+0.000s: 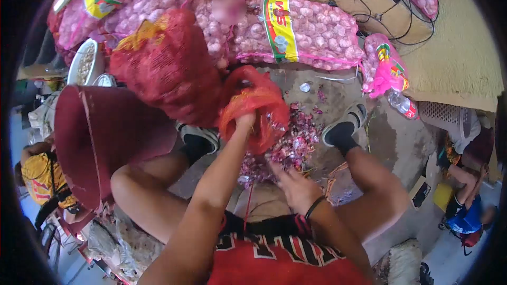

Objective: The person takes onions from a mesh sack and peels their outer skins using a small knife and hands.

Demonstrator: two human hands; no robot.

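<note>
My left hand (245,121) is closed on a red mesh bag (264,103), its fingers mostly hidden by the netting. The bag sags open between my feet, beside a large, full red mesh sack (169,63). Below the bag, a heap of purple and white garlic skins (298,148) is spread on the floor. Fingers stretched out and slightly blurred, my right hand (297,186) reaches to the near edge of that heap, palm down. Nothing shows in its grasp. A black band circles that wrist.
Pink net sacks of garlic (327,37) line the wall ahead. A maroon tub (113,137) and a white bucket (87,63) stand left. A plastic bottle (402,104) lies right, near a perforated crate (443,119). Other people sit at both sides.
</note>
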